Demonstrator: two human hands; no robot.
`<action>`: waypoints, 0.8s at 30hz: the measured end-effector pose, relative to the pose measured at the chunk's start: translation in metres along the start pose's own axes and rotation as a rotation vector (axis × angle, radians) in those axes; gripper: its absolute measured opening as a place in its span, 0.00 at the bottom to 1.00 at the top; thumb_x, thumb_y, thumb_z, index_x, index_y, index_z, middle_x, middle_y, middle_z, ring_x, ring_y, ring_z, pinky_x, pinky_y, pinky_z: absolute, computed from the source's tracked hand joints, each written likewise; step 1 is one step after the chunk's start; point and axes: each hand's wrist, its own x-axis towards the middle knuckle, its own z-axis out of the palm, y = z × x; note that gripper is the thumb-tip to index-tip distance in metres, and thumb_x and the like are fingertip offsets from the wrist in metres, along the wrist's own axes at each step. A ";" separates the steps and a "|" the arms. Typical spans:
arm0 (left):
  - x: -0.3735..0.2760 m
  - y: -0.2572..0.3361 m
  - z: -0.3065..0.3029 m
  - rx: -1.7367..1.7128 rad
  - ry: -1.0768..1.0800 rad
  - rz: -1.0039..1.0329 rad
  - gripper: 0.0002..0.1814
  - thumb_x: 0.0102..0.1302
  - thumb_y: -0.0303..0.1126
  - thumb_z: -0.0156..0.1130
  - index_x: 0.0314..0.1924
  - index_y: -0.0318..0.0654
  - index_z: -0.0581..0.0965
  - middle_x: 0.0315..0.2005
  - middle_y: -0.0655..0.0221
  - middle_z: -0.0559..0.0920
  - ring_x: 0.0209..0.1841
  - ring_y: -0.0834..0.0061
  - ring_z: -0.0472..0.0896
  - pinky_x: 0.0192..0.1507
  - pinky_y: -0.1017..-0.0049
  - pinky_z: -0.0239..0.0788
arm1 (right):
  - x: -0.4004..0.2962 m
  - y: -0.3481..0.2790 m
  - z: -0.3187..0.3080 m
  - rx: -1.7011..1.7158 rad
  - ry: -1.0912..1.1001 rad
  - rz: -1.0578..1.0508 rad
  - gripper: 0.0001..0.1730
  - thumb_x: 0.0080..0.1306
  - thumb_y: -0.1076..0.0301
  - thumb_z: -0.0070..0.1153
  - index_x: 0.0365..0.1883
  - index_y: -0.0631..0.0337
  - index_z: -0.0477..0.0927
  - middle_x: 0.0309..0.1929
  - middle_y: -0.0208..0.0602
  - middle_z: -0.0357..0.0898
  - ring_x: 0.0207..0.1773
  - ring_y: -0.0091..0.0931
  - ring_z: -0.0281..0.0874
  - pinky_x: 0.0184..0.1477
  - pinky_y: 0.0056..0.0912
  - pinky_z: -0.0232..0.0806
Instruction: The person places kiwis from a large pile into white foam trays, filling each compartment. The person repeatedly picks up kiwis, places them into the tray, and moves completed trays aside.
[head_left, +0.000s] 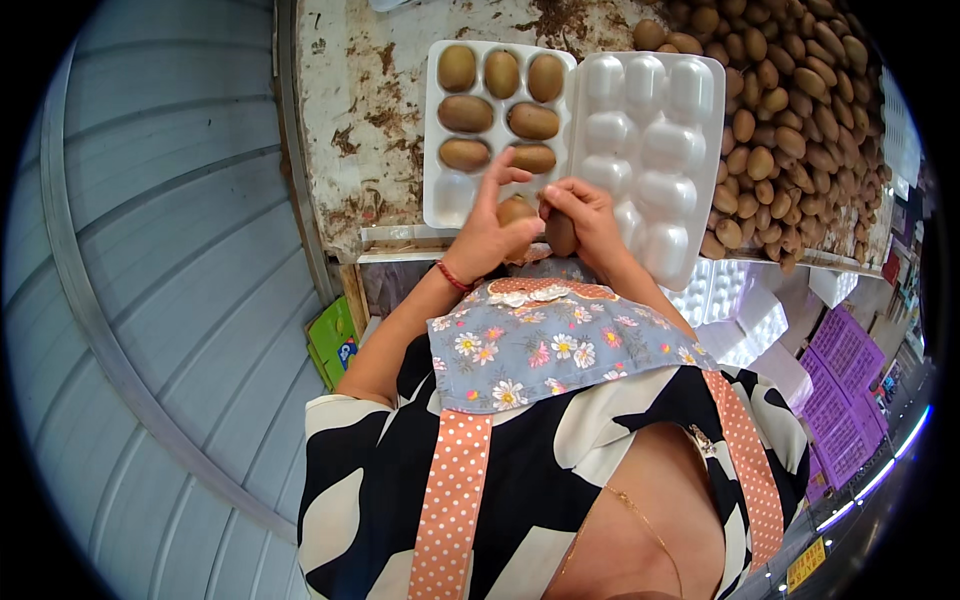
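A white foam fruit tray (495, 136) lies open on the worktable, its hinged lid (645, 142) spread to the right. Several brown kiwifruits, such as one at the top left (457, 68), sit in its hollows; the bottom-left hollow holds none. Over the tray's near edge, my left hand (496, 217) curls around a kiwifruit (516, 211), thumb and fingers spread apart. Beside it, my right hand (585, 214) has thumb and forefinger pinched at the upper end of another kiwifruit (560, 233), which hangs just below the fingertips.
A large heap of kiwifruits (795, 127) covers the table's right side. The worn white tabletop (360, 112) carries brown debris. Grey panelled wall (172, 187) stands at the left. Purple crates (844, 390) and more foam trays (720, 289) are beyond the table at the right.
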 end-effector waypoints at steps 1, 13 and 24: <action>-0.004 0.003 -0.003 -0.274 0.071 -0.016 0.46 0.55 0.22 0.61 0.70 0.42 0.48 0.56 0.64 0.64 0.41 0.78 0.74 0.44 0.80 0.70 | 0.003 0.003 -0.002 0.047 0.016 0.022 0.10 0.65 0.66 0.56 0.32 0.66 0.79 0.26 0.30 0.76 0.30 0.18 0.72 0.34 0.20 0.65; -0.007 -0.056 -0.046 1.200 0.590 0.150 0.32 0.55 0.38 0.65 0.59 0.40 0.66 0.52 0.59 0.67 0.55 0.55 0.63 0.57 0.58 0.54 | 0.053 0.073 0.039 -0.324 0.292 -0.074 0.14 0.67 0.61 0.53 0.37 0.66 0.77 0.32 0.31 0.79 0.36 0.19 0.73 0.40 0.23 0.65; -0.008 -0.047 -0.035 1.316 0.148 0.439 0.28 0.48 0.43 0.70 0.50 0.47 0.75 0.52 0.70 0.71 0.49 0.65 0.69 0.49 0.64 0.59 | 0.016 -0.015 -0.032 0.039 0.360 -0.157 0.10 0.69 0.63 0.51 0.40 0.61 0.76 0.38 0.35 0.80 0.38 0.24 0.79 0.39 0.24 0.71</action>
